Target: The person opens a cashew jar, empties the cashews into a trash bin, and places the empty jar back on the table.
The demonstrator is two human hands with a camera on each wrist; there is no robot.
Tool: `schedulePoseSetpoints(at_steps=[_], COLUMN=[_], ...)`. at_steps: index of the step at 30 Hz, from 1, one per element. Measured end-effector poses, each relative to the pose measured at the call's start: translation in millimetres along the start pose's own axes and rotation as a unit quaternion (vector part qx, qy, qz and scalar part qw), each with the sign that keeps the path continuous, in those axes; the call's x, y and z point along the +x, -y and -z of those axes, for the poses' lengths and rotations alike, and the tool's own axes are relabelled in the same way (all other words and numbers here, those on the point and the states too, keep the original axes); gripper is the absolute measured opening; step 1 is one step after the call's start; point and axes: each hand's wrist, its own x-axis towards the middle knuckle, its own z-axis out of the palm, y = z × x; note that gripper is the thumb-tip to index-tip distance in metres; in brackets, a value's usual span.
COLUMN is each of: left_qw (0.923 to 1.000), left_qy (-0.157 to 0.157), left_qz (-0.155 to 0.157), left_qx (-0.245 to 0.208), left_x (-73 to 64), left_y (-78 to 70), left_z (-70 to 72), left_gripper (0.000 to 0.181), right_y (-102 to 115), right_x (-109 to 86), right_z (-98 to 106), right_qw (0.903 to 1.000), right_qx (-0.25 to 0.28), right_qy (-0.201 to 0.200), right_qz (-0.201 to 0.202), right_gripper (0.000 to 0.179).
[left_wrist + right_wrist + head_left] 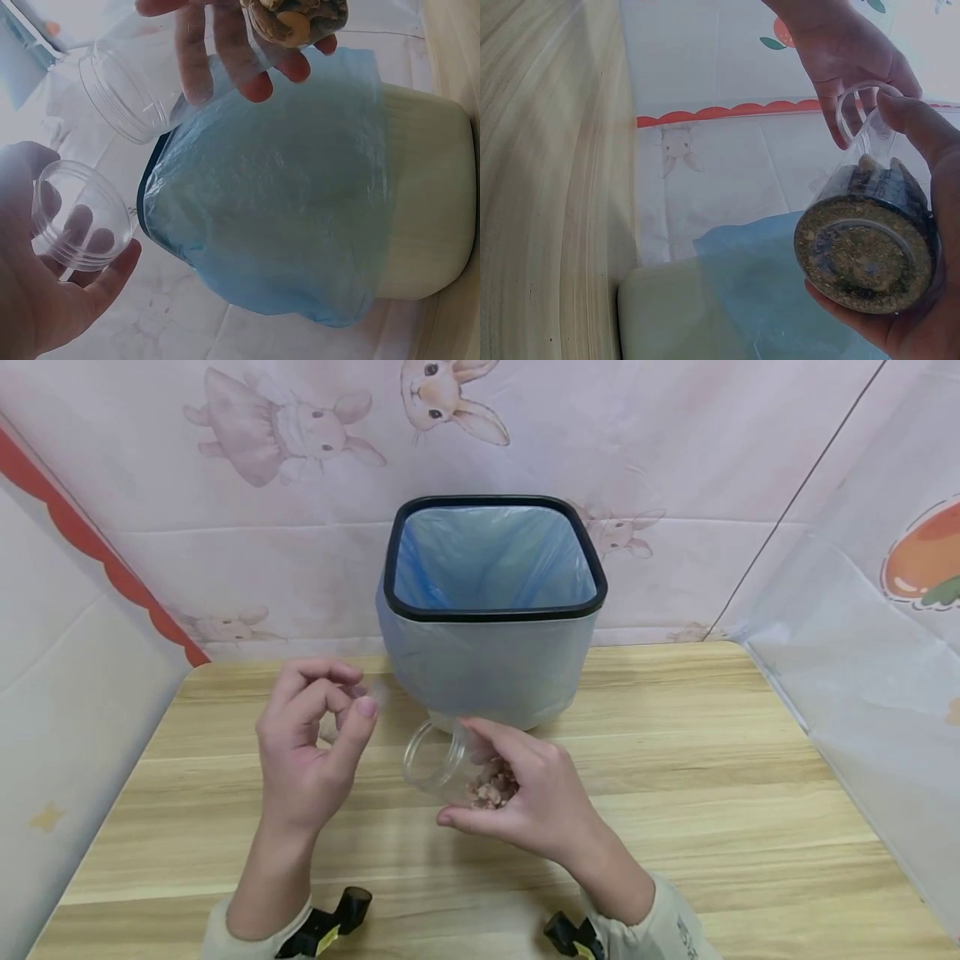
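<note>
My left hand (311, 735) is raised at the left, holding a clear round screw lid (81, 215) between its curled fingers and thumb. In the head view the lid is only a faint blur at the fingertips. My right hand (543, 793) grips a clear plastic jar (457, 772) tilted on its side, its uncovered mouth facing the left hand. Brown nut-like pieces (493, 785) lie toward the jar's bottom, and fine crumbs (862, 251) cover the base in the right wrist view. Lid and jar are apart.
A pale bin (487, 664) with a black rim stands on the wooden table (712, 777), just beyond the hands. A blue bag (495, 556) lines it and hangs over its side. Rabbit-print cloth (315, 510) covers the wall close behind.
</note>
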Motion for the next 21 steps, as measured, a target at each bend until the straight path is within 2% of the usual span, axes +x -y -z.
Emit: schedulePoseSetpoints(at_steps=[4,8,10,12,18,21], left_qw=[0.9999,0.9992,0.9985,0.9981,0.9960,0.9935], left_qy=[0.012,0.029,0.038,0.048,0.076,0.093], left_qz=[-0.004,-0.026,-0.034,-0.031,0.004,0.001], left_qx=[-0.001,0.006,0.019,0.024,0.048,0.065], left_x=[0.9,2.8,3.6,3.9,1.6,1.4], left_y=[1.6,2.9,3.7,4.8,7.3,9.3], left_z=[0.0,-0.5,-0.4,0.2,2.8,3.1], left_gripper=[0.016,0.032,0.035,0.034,0.036,0.039], right_y=[-0.2,-0.4,-0.8,-1.3,-2.0,-2.4], right_x=[0.0,0.1,0.2,0.3,0.3,0.2], right_z=[0.3,0.9,1.3,1.6,2.3,2.4], right_qw=[1.0000,1.0000,1.0000,1.0000,1.0000,1.0000], right_qx=[0.001,0.004,0.005,0.006,0.005,0.003], right_qy=[0.002,0.004,0.004,0.004,0.003,0.001], right_qz=[-0.001,-0.004,-0.003,-0.003,-0.002,-0.001], right_gripper=[0.084,0.084,0.084,0.084,0.084,0.084])
